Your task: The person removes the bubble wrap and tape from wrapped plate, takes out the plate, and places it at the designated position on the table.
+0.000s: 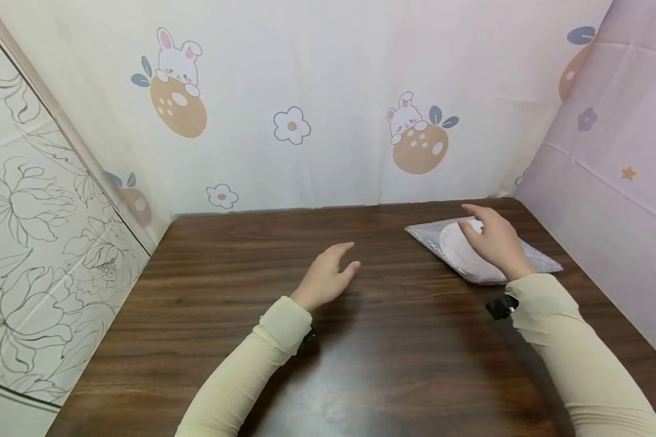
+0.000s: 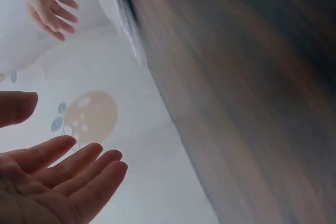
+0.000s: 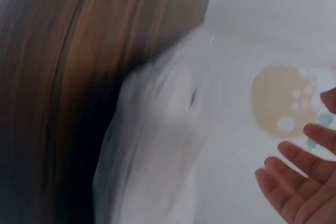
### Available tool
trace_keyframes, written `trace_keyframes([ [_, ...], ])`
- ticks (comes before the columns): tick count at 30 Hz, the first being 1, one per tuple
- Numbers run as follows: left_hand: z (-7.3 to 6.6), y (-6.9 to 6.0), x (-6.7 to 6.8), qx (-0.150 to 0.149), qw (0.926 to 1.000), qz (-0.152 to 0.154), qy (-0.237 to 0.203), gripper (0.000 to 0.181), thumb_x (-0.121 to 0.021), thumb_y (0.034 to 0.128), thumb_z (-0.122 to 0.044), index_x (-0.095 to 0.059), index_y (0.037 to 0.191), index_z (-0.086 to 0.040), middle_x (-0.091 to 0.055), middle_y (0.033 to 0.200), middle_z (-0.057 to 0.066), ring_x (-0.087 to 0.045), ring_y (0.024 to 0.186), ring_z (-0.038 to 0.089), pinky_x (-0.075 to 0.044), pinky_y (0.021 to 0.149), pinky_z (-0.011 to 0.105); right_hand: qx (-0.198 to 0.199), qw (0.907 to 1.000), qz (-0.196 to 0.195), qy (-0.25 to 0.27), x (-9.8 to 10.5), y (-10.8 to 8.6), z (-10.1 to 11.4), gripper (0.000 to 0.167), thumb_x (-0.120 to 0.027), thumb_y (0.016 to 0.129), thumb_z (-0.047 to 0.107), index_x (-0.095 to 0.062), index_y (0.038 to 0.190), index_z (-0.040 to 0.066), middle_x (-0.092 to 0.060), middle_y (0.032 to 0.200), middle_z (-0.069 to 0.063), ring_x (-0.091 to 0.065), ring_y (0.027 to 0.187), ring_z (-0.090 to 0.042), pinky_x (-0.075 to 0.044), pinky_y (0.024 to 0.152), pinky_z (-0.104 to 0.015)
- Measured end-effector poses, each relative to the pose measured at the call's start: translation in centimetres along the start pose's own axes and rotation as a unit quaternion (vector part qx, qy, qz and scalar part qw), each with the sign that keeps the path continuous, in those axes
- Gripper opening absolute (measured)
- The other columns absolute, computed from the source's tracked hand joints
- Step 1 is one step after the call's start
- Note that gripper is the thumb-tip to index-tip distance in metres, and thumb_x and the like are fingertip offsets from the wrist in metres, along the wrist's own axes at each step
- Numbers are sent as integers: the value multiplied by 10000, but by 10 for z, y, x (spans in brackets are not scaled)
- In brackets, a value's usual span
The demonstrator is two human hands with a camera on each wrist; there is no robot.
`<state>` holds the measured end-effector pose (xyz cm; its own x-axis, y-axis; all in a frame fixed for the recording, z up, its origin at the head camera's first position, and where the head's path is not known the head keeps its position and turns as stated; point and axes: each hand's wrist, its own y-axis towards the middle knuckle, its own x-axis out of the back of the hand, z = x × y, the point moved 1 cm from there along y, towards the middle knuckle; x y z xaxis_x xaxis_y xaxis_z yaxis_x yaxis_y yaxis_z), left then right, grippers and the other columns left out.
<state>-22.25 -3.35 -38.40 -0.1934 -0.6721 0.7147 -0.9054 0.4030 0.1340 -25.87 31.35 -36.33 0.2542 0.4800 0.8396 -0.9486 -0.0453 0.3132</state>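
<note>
A clear plastic bag with a pale round flat item (image 1: 459, 250) inside lies at the table's back right; its exact kind is unclear. Above it hovers my right hand (image 1: 494, 238), fingers extended and thumb apart, holding nothing. In the right wrist view the bag (image 3: 163, 145) is blurred, with a gap between it and the fingers (image 3: 286, 177). My left hand (image 1: 325, 276) hangs over the middle of the table with loosely bent fingers and nothing in them. The left wrist view shows its spread fingers (image 2: 89, 177) and, farther off, the right hand (image 2: 50, 9).
The dark wood-grain table (image 1: 224, 291) meets a patterned curtain (image 1: 339, 170) at its back edge. A lilac curtain (image 1: 623, 170) runs along the right side. On the left stands a white panel with line-drawn flowers (image 1: 38, 243).
</note>
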Motion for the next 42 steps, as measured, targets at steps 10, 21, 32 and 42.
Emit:
trace_keyframes([
  [10,-23,13,-28,-99,9961,686,-539,648,-498,1014,-411,-252,1562,-169,-288,1611,35,-287,1485,208,-301,1196,422,-424,9988,166,205,17,6,-52,599,-393,1036,388,-351,1502,12,-447,1411,-339,-469,1220,-527,-396,927,-662],
  [21,-36,36,-65,-59,9896,1071,-961,729,-525,989,-464,-212,1575,-161,-256,1625,25,-275,1487,187,-300,1198,376,-876,9955,278,239,15,11,-92,610,-354,1040,343,-301,1498,-56,-395,1405,-401,-421,1231,-562,-380,942,-681],
  [32,-44,53,-89,498,9782,1414,-1434,792,-532,965,-526,-166,1585,-197,-211,1635,-36,-333,1460,225,-322,1184,374,-1277,9895,651,172,17,5,-115,687,-306,1037,382,-195,1509,-105,-308,1437,-433,-313,1270,-615,-304,989,-722],
  [42,-57,69,-106,823,9747,1423,-1514,801,-546,944,-549,-207,1577,-193,-288,1609,-34,-390,1428,205,-371,1147,352,-1519,9830,1028,-91,13,3,-128,736,-287,1032,425,-205,1474,-157,-297,1414,-465,-278,1269,-644,-269,1022,-724],
])
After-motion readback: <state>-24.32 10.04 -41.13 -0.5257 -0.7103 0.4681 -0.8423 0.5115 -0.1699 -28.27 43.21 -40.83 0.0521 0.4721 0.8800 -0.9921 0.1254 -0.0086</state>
